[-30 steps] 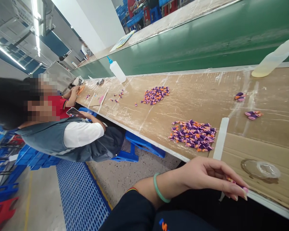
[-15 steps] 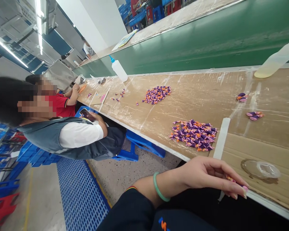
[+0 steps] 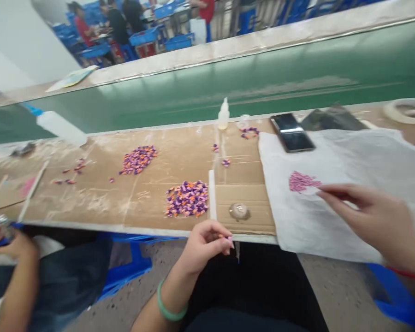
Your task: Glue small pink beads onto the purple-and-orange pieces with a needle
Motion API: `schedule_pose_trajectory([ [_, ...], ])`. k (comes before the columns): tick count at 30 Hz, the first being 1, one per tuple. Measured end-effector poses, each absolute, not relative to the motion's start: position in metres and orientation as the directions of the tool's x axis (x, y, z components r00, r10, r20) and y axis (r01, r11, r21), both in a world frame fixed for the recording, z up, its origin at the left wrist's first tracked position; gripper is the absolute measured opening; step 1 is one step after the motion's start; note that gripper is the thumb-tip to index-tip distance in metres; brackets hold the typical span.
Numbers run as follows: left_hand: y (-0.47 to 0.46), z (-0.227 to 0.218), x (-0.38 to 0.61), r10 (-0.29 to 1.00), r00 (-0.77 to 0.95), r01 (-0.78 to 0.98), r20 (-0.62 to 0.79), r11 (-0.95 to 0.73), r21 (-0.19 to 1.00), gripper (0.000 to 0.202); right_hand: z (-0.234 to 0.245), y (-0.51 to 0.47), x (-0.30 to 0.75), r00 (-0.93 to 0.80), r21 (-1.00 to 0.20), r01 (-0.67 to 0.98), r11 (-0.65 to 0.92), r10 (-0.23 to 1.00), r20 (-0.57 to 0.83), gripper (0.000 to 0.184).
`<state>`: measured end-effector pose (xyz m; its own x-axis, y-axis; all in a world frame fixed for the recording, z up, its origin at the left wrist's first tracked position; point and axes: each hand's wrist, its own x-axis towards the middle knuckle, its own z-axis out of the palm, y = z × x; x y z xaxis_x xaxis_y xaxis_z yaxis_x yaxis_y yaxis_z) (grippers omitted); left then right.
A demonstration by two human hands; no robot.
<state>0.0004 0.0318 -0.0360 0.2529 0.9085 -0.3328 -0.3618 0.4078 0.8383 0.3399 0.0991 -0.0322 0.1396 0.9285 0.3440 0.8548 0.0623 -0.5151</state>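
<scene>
My left hand [image 3: 204, 244], a green bangle on its wrist, is closed in a pinch at the table's front edge. Between its fingertips shows a small pink-and-orange piece [image 3: 229, 238], mostly hidden. Over the white cloth [image 3: 332, 230] on the right, my right hand [image 3: 376, 214] pinches at the near end of a pile of small pink pieces [image 3: 300, 181]; what it grips is too small to make out. Left of my left hand lies a heap of purple, orange and pink pieces [image 3: 186, 199]. A small clear round dish [image 3: 239, 210] rests on the cardboard.
Behind stand a small dropper bottle [image 3: 223, 115] and a phone [image 3: 292, 132] on the cloth. Another heap of pieces [image 3: 138, 159] and a white bottle with blue tip [image 3: 60, 127] lie farther left. A co-worker's hands [image 3: 15, 242] are at the left edge.
The view has swung right, bringing my right hand, the white cloth, the phone and the pink pile into sight. My left hand keeps its pinch on the small piece.
</scene>
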Motion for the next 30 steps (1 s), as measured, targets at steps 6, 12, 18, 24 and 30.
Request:
schedule_pose_trajectory([
  [6, 0.032, -0.032, -0.001, 0.928, 0.235, -0.308, -0.290, 0.354, 0.883, 0.044, -0.026, 0.093, 0.337, 0.103, -0.676, 0.722, 0.145, 0.945, 0.312, 0.025],
  [12, 0.029, -0.026, 0.004, 0.954, 0.176, -0.232, -0.241, 0.278, 0.932, 0.044, -0.013, 0.081, 0.321, 0.083, -0.865, 0.476, 0.158, 0.971, 0.223, 0.013],
  [18, 0.037, -0.016, 0.019, 0.965, 0.255, -0.213, -0.059, 0.115, 0.970, 0.026, 0.012, 0.072, 0.279, 0.038, -0.984, -0.178, 0.022, 0.999, 0.016, 0.025],
  [24, 0.045, 0.008, 0.046, 0.952, 0.298, -0.183, 0.064, -0.008, 0.983, 0.022, 0.024, 0.061, 0.262, -0.084, -0.853, -0.508, -0.121, 0.992, -0.090, 0.023],
  [30, 0.055, 0.037, 0.072, 0.939, 0.291, -0.021, 0.181, -0.183, 0.983, 0.015, 0.031, 0.052, 0.248, -0.125, -0.852, -0.521, -0.055, 0.992, 0.013, 0.018],
])
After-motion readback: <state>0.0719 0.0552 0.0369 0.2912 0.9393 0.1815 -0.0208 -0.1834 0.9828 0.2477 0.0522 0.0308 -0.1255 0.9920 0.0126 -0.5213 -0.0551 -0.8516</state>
